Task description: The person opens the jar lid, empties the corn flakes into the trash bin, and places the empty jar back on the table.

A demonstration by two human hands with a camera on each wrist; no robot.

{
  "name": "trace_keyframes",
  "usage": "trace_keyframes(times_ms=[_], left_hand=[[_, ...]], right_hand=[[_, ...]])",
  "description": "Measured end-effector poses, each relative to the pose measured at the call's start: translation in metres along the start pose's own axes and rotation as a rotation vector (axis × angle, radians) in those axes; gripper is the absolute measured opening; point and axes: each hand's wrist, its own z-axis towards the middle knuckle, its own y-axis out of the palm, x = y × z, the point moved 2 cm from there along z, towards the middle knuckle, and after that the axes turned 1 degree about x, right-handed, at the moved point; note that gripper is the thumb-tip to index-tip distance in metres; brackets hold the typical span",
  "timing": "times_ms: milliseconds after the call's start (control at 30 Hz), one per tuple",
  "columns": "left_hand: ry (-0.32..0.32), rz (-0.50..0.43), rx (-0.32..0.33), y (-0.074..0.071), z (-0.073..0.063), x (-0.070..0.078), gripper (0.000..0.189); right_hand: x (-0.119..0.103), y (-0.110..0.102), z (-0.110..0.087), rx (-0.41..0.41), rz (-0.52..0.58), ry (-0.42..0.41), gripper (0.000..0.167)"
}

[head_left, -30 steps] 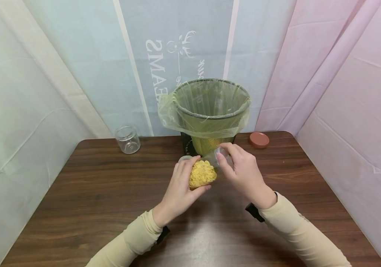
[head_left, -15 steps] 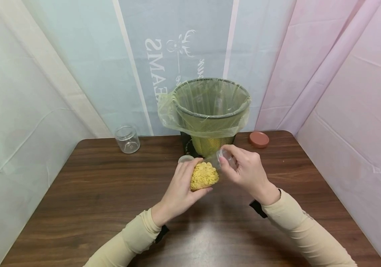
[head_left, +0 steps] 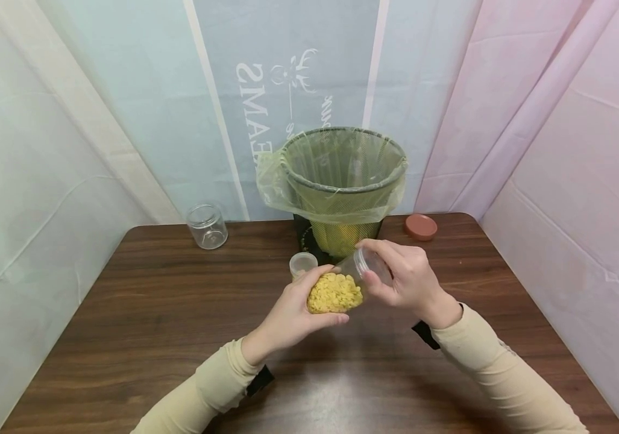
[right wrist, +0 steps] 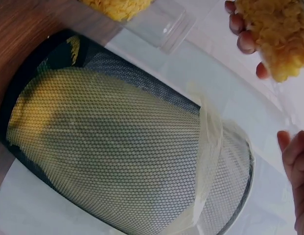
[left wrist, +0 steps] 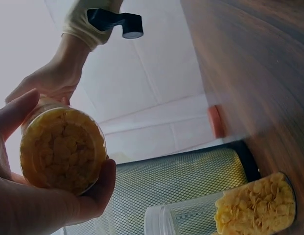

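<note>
A clear jar (head_left: 346, 267) with yellow flakes (head_left: 335, 294) heaped at one end lies tilted between both hands, above the table. My left hand (head_left: 290, 310) grips its flake-filled end, fingers behind and thumb below. At the clear, ringed end, my right hand (head_left: 409, 278) holds on with curled fingers and thumb; whether it pinches the jar or a clear lid there cannot be told. In the left wrist view the held jar's round base (left wrist: 63, 151) faces the camera. Just behind the left hand stands a second clear jar (head_left: 303, 261), partly filled with flakes (left wrist: 257, 205).
A mesh bin (head_left: 342, 226) with a thin yellowish liner (head_left: 273, 184) stands at the table's back edge. Left of it is a clear jar (head_left: 208, 227) with nothing visible inside. To its right lies a reddish lid (head_left: 421, 227) on the wooden table (head_left: 179, 337).
Both hands have shifted slightly towards the person, and the right hand also rightward. The held jar now shows more of its side, and more of the standing jar behind is visible.
</note>
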Motion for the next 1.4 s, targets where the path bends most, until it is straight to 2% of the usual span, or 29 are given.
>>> trace_keyframes(times_ms=[200,367,500,633,867,1000,1133,1233,1400], left_hand=[[-0.047,-0.087,-0.045,0.0002,-0.0003,0.0,0.066],[-0.079,-0.122,-0.076,0.0004,-0.0015,-0.0003,0.065],[-0.084,-0.108,-0.066,0.0001,-0.0018,-0.0012,0.064],[-0.094,-0.087,-0.037,-0.0002,-0.0016,-0.0026,0.063],[-0.097,-0.048,0.019,-0.0009,0.0,-0.0043,0.067],[-0.076,0.045,0.075,-0.0017,0.0011,-0.0052,0.073],[-0.047,0.131,0.133,-0.0022,0.0016,-0.0071,0.076],[-0.026,0.152,0.163,-0.0027,0.0022,-0.0087,0.076],[-0.012,0.15,0.186,-0.0043,0.003,-0.0097,0.075]], right_hand=[[0.0009,-0.0009,0.0002,-0.04,0.039,-0.03,0.045],[0.0008,-0.0007,-0.0006,-0.046,0.064,-0.056,0.047],[0.0018,0.001,-0.0013,-0.067,0.09,-0.051,0.048],[0.0027,0.0028,-0.0019,-0.104,0.135,-0.001,0.049],[0.0022,0.0039,-0.0022,-0.127,0.246,0.171,0.051],[0.0021,0.0035,-0.0043,-0.132,0.258,0.312,0.048],[0.0,0.0028,-0.0056,-0.193,0.242,0.491,0.037],[-0.0019,0.0023,-0.005,-0.249,0.234,0.615,0.035],[-0.0028,0.0013,-0.0035,-0.3,0.268,0.73,0.033]])
